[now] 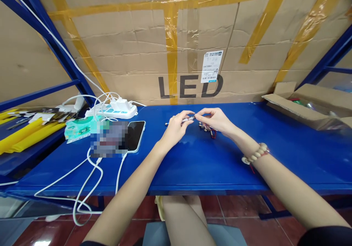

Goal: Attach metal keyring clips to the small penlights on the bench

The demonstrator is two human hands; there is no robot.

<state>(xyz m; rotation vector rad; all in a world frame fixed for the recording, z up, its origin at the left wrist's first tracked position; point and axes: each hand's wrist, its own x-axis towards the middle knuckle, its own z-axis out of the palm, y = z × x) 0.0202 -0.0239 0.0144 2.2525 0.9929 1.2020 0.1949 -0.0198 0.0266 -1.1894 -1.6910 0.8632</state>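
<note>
Above the blue table (231,165), my left hand (176,128) is closed around a slim pen (188,119) with a pale printed barrel and dark ends. One end of the pen sticks out to the left of the hand. At its right end, the fingertips of my right hand (216,119) are pinched together. Whether they grip the pen's end or a small part at it is too small to tell. Just below the right hand lies a beaded string (205,127) with a red cord loop, partly covered by the fingers.
To the left are a phone (136,136), white charging cables (101,172), a power strip (121,111) and a green packet (81,128). Yellow packages (35,132) lie further left. An open cardboard box (308,108) stands at right. Taped cardboard (137,48) walls the back.
</note>
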